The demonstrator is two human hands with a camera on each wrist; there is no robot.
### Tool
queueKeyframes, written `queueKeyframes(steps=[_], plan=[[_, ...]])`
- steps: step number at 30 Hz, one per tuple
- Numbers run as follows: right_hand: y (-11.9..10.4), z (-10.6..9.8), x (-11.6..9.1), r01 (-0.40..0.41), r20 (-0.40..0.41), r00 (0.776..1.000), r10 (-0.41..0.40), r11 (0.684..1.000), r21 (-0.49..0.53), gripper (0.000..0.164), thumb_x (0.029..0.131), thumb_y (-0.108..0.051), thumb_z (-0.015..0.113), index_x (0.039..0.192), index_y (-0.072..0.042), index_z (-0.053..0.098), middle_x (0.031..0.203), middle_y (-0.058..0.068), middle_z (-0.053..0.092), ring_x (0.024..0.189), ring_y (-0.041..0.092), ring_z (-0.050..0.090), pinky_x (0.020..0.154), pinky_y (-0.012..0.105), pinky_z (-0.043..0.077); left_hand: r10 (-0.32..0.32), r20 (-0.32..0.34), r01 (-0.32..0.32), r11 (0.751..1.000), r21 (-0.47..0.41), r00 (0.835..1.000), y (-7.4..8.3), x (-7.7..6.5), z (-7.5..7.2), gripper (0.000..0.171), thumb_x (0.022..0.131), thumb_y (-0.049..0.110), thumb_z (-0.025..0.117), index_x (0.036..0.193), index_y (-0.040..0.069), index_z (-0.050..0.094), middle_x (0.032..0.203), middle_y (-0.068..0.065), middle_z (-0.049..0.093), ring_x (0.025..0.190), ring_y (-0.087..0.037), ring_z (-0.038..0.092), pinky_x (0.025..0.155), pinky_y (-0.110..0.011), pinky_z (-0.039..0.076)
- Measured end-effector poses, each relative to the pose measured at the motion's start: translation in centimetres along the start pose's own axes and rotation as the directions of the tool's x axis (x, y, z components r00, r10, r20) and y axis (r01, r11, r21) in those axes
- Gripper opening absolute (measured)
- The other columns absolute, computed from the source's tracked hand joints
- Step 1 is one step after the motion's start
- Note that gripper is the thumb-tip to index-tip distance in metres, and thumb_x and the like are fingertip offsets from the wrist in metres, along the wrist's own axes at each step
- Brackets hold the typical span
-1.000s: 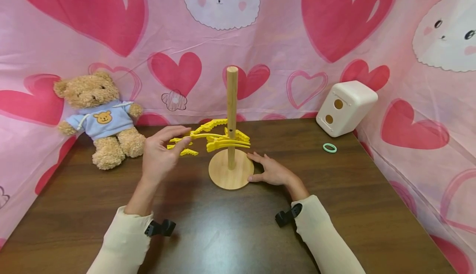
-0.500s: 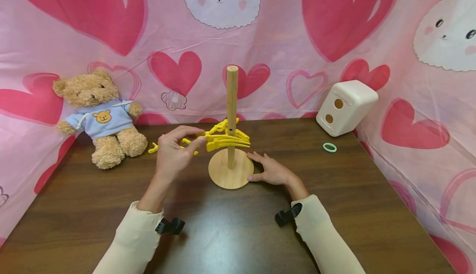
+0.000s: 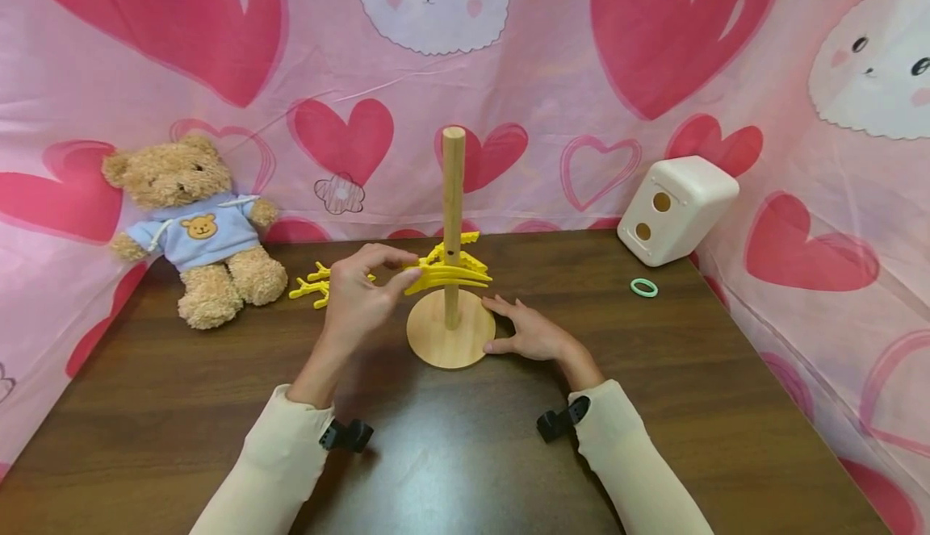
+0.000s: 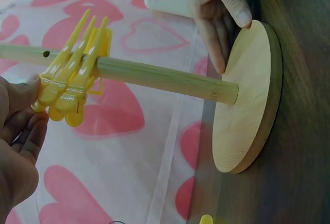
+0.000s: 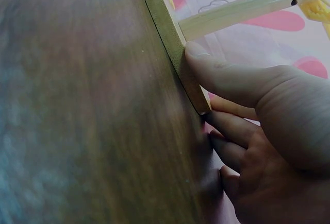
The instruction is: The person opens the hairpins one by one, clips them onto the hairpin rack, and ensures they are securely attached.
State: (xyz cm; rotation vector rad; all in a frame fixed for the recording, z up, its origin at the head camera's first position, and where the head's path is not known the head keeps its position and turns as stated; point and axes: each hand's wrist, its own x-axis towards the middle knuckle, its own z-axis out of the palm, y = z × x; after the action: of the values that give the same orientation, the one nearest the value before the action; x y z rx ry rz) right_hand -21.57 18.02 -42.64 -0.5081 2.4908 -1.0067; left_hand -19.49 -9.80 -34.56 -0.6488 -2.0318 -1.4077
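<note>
Upright on the table stands a wooden stand, with a round base and a post. Several yellow alligator hair clips straddle the post side by side in the left wrist view. Between thumb and fingers, my left hand pinches the handle end of one yellow hair clip, whose prongs reach across the post. My right hand holds the base's right rim; its thumb lies on the upper edge, with fingers against the side. More yellow clips lie left of the stand, partly hidden by my left hand.
A teddy bear in a blue top sits at the back left. At the back right stands a white box with two round holes, and a mint-green ring lies near it. A pink heart-print cloth hangs behind the table.
My left hand has moved right with its clip, from left of the post to beside the clips on it. The clip's spread arms have come together around the post. My right hand stays put.
</note>
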Motion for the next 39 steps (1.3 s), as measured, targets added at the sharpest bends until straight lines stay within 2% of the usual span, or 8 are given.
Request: queueKeyframes(steps=[4, 8, 14, 20, 30, 39], plan=[[0.1, 0.0, 0.1, 0.009, -0.001, 1.000, -0.009, 1.000, -0.001, 0.083, 0.090, -0.033, 0.078, 0.159, -0.015, 0.036, 0.165, 0.017, 0.020, 0.151, 0.047, 0.008, 0.119, 0.064, 0.010, -0.011, 0.023, 0.011, 1.000, 0.022, 1.000, 0.1, 0.0, -0.1, 0.019, 0.078, -0.003, 0.085, 0.095, -0.001, 0.077, 0.088, -0.012, 0.073, 0.082, -0.031, 0.064, 0.074, -0.020, 0.045], [0.2, 0.1, 0.1, 0.020, -0.003, 1.000, -0.020, 1.000, -0.005, 0.083, 0.090, -0.033, 0.079, 0.159, -0.015, 0.036, 0.165, 0.017, 0.021, 0.151, 0.045, 0.009, 0.120, 0.062, 0.010, -0.014, 0.057, 0.013, 0.999, 0.030, 0.998, 0.1, 0.0, -0.1, 0.021, 0.080, -0.003, 0.083, 0.100, -0.003, 0.076, 0.093, -0.013, 0.073, 0.087, -0.028, 0.063, 0.078, -0.022, 0.047], [0.3, 0.0, 0.1, 0.013, -0.005, 1.000, -0.013, 1.000, -0.010, 0.083, 0.090, -0.034, 0.078, 0.159, -0.015, 0.036, 0.165, 0.018, 0.021, 0.151, 0.047, 0.010, 0.119, 0.063, 0.011, -0.014, 0.079, 0.015, 1.000, -0.010, 0.997, -0.2, -0.1, -0.2, 0.024, 0.081, -0.006, 0.082, 0.104, -0.004, 0.074, 0.098, -0.014, 0.073, 0.091, -0.028, 0.063, 0.082, -0.020, 0.047], [0.2, -0.1, 0.2, 0.000, 0.002, 1.000, 0.000, 1.000, -0.014, 0.083, 0.090, -0.035, 0.078, 0.159, -0.017, 0.035, 0.165, 0.017, 0.020, 0.150, 0.048, 0.009, 0.119, 0.064, 0.011, -0.014, 0.102, 0.016, 1.000, -0.019, 0.995, -0.4, -0.1, -0.4, 0.025, 0.082, -0.006, 0.081, 0.106, -0.004, 0.073, 0.101, -0.014, 0.073, 0.093, -0.027, 0.064, 0.085, -0.027, 0.051], [0.1, 0.0, 0.0, -0.005, 0.000, 1.000, 0.005, 1.000, -0.008, 0.083, 0.091, -0.035, 0.078, 0.159, -0.018, 0.035, 0.166, 0.016, 0.020, 0.151, 0.047, 0.009, 0.118, 0.065, 0.011, -0.062, 0.130, 0.067, 0.997, -0.037, 0.990, -0.4, -0.4, -0.8, 0.029, 0.085, -0.001, 0.080, 0.113, -0.002, 0.072, 0.108, -0.011, 0.071, 0.097, -0.025, 0.064, 0.088, -0.032, 0.052], [0.1, 0.1, 0.1, 0.006, -0.001, 1.000, -0.006, 1.000, -0.008, 0.083, 0.091, -0.034, 0.078, 0.159, -0.017, 0.035, 0.165, 0.017, 0.020, 0.151, 0.047, 0.009, 0.119, 0.064, 0.011, -0.126, 0.147, 0.135, 0.989, -0.058, 0.981, -0.3, -0.4, -1.6, 0.032, 0.087, 0.003, 0.079, 0.117, -0.001, 0.071, 0.112, -0.011, 0.070, 0.102, -0.028, 0.065, 0.088, -0.020, 0.050]])
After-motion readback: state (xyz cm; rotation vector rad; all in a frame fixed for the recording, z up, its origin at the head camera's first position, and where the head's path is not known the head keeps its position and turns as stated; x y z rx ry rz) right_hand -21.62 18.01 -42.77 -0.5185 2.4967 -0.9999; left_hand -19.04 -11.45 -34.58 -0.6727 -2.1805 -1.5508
